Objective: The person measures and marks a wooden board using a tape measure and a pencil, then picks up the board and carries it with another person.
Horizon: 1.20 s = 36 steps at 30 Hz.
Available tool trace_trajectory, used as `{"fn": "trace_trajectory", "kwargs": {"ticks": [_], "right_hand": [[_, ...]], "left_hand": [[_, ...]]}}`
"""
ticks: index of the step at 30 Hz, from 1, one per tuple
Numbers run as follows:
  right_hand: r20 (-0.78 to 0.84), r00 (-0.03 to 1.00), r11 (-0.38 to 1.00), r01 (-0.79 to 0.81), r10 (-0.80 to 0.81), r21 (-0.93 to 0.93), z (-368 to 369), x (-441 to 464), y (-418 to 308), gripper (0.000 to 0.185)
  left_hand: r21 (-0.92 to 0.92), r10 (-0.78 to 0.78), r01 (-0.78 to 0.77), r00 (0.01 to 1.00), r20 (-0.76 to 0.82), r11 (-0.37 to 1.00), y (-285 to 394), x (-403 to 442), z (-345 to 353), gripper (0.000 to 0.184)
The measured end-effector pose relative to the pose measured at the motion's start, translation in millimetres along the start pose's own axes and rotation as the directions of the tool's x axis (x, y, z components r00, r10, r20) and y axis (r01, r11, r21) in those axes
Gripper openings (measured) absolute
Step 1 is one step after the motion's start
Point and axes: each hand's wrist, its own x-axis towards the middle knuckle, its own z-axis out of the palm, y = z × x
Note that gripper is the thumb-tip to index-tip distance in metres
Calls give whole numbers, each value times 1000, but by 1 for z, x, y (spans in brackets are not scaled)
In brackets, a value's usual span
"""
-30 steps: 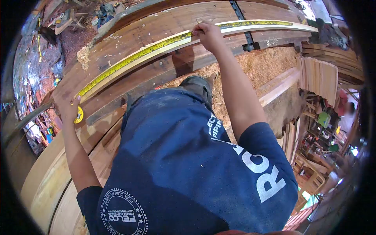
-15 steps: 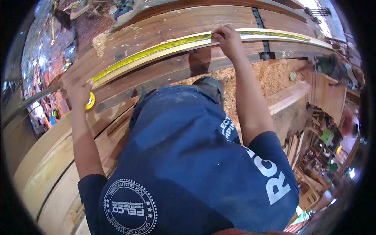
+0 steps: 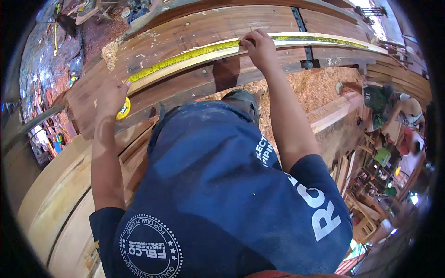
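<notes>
Both your arms reach forward, one on each side of your torso (image 3: pixel 204 194), bare below short sleeves. Your left arm (image 3: pixel 106 160) runs almost straight ahead, with your left hand (image 3: pixel 111 98) turned back-side up and its thumb (image 3: pixel 127 85) pointing inward; most of its fingers are hidden from view. Your right arm (image 3: pixel 289 116) slants inward from the elbow, carrying your right hand (image 3: pixel 260 48) farther out than the left. Its fingers (image 3: pixel 248 41) curl inward, bunched near the thumb, and your two hands stand well apart.
</notes>
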Motion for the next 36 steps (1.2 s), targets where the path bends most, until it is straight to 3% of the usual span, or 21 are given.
{"fn": "trace_trajectory", "kwargs": {"ticks": [2, 7, 10, 13, 16, 17, 23, 32, 36], "right_hand": [[-72, 997, 999, -3, -1, -53, -1, 5, 15, 11], [-25, 1000, 998, -17, 15, -58, -13, 11, 27, 7], [-19, 999, 998, -31, 30, -48, -12, 13, 27, 6], [-6, 999, 998, -32, 32, -45, -13, 13, 30, 11], [-2, 999, 999, -36, 36, -32, -12, 14, 32, 13], [-3, 999, 999, -39, 39, -27, -11, 14, 33, 13], [-46, 999, 998, 2, -4, -56, -13, 13, 32, 8], [-52, 998, 999, 16, -18, -38, -13, 12, 36, 7], [-48, 999, 999, -1, -1, -38, -16, 11, 33, 10]], "left_hand": [[-18, 46, -47, 999, -24, 999, 14, 3, 0, 42], [-249, -47, 43, 999, -8, 967, 6, 5, 3, 46], [-129, -148, 166, 980, 134, 978, -20, 7, -5, 50], [23, -212, 211, 969, 129, 977, -51, -6, -14, 53], [-132, -88, 85, 996, -17, 988, -118, -12, 16, 56], [-82, -153, 151, 988, -20, 985, -127, -14, 20, 57], [123, -226, 218, 972, 60, 968, -82, -19, -11, 56], [37, -222, 220, 971, 92, 975, -84, -16, -9, 56], [139, -190, 178, 979, 79, 974, -85, -13, -8, 57]]}}
